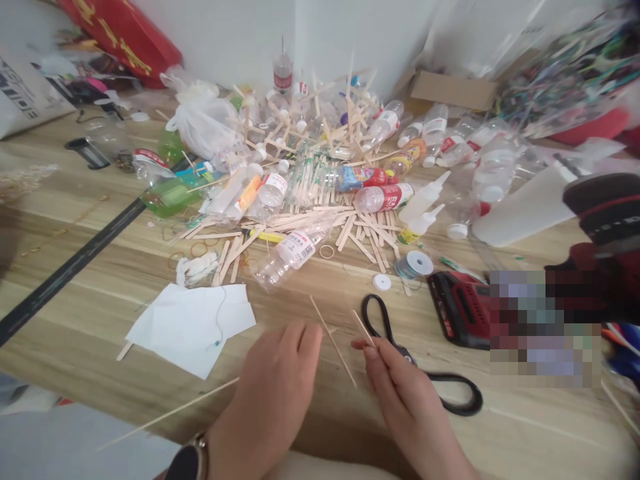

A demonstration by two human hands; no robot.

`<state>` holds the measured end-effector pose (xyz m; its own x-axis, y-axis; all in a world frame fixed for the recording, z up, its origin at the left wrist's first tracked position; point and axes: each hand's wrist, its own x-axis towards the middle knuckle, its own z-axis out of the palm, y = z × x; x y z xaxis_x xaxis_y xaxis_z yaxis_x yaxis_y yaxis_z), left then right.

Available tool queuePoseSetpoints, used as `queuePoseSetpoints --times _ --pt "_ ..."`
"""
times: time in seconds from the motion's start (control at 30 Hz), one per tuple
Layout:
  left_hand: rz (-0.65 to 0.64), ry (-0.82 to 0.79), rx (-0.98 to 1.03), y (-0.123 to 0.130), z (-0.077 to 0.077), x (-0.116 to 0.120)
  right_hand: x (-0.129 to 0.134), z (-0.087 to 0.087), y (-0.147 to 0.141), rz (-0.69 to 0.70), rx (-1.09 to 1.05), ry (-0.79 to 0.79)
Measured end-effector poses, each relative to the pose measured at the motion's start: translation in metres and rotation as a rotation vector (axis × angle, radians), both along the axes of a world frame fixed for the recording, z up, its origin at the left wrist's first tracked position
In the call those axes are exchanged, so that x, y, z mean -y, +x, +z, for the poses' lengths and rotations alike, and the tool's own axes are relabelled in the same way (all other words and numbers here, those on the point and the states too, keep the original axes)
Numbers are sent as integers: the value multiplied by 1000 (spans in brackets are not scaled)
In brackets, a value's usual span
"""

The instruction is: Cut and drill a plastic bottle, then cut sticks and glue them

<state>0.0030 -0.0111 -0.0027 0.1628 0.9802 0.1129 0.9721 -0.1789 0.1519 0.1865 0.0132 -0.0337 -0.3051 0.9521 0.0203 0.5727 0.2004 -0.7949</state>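
My left hand (277,390) is closed near the table's front edge, with a long thin wooden stick (170,415) coming out of it towards the lower left. In my right hand (400,393), the pinched fingers hold a short thin stick (363,327) that points up and left. Another thin stick (334,343) lies on the table between the two hands. Black-handled scissors (457,393) rest just right of my right hand, partly hidden by it. White paper sheets (193,327) with a thread on them lie left of my left hand.
Behind the hands spreads a pile of plastic bottles (295,250) and flat wooden sticks (370,233). A wire spool (419,263) and a red-black battery (457,310) sit to the right, near a power tool (600,247). A dark strip (75,267) crosses the table at left.
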Motion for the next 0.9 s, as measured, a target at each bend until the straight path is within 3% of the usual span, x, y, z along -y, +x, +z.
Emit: queuePoseSetpoints --times 0.17,0.3,0.67,0.9 --pt "-47 18 290 10 3 13 6 6 -7 -30 -117 -191" --pt "-25 51 350 11 1 15 10 6 -11 27 -141 -242" --pt "-5 58 394 15 3 16 8 19 -19 106 -81 97" --pt "-12 65 405 14 4 16 9 22 -19 123 -68 160"
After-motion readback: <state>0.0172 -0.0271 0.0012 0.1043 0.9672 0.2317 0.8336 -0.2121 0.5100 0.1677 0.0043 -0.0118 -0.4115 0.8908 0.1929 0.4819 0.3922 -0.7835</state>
